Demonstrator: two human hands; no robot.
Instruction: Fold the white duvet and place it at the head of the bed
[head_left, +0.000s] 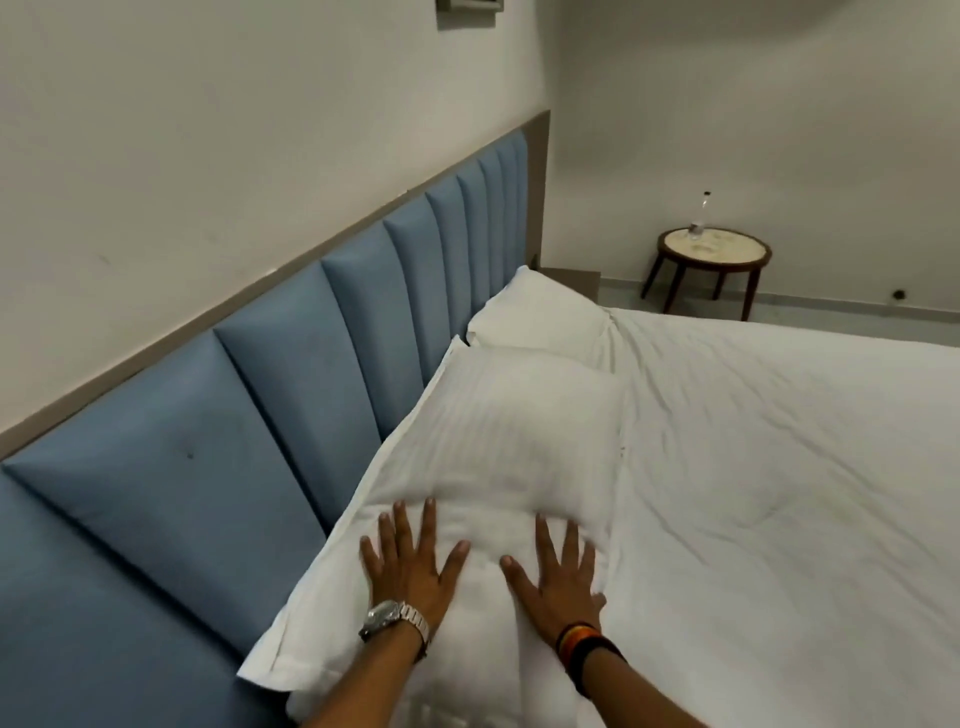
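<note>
- Duvet (779, 467), white and creased, spread flat over the bed to the right of both hands, not folded
- Headboard (260, 395) of blue padded panels, running along to the left of the hands
- Pillow (509, 436), white, lying under both palms at the head of the bed; second pillow (540, 312) beyond it
- Left hand (410, 558) and right hand (558, 574) pressed flat on the pillow, fingers spread, each grip released, nothing clasped
- Wristwatch (395, 618) on the left wrist; dark bands (584, 644) on the right
</note>
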